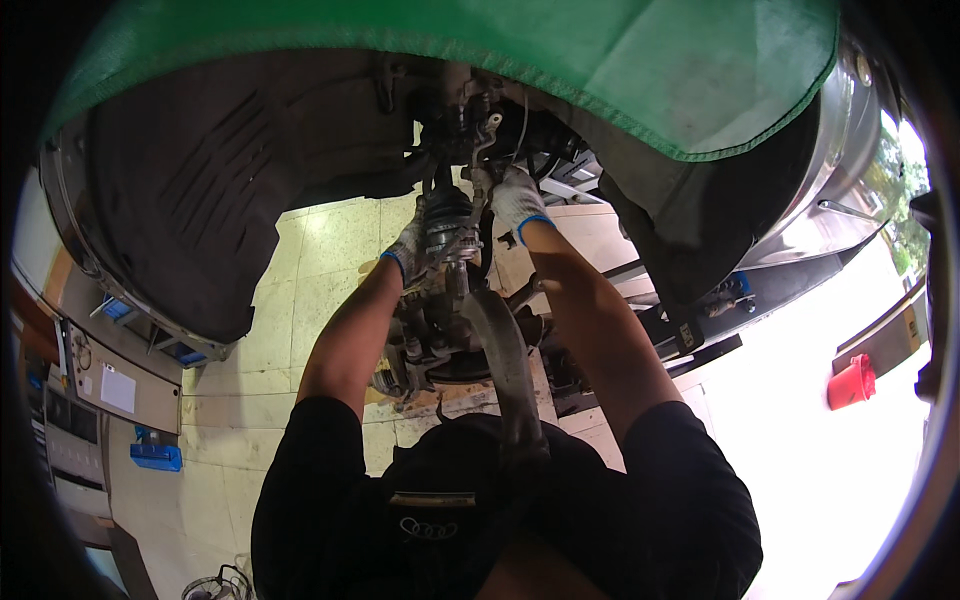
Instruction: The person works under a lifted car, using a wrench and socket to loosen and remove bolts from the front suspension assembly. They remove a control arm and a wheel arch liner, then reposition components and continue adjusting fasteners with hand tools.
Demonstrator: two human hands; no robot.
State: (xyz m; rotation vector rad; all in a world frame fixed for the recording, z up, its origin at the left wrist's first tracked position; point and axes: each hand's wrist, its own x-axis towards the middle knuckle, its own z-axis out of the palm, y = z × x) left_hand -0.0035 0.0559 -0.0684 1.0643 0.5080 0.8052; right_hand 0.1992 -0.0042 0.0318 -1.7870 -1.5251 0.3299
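Both my hands wear white knit gloves with blue cuffs and reach into a car's wheel well. My left hand is closed against the left side of a ribbed black drive shaft boot with a metal clamp area below it. Its fingertips are partly hidden behind the boot. To the right and a little higher, my right hand is curled beside a metal suspension link; what its fingers grip is hidden. Below the boot hangs the greasy hub assembly. A curved grey band-like piece runs from there toward my chest.
A green fender cover drapes over the top. Dark wheel arch liners flank the opening. A red bucket stands far right on the bright floor. At left are a blue bin and a workbench.
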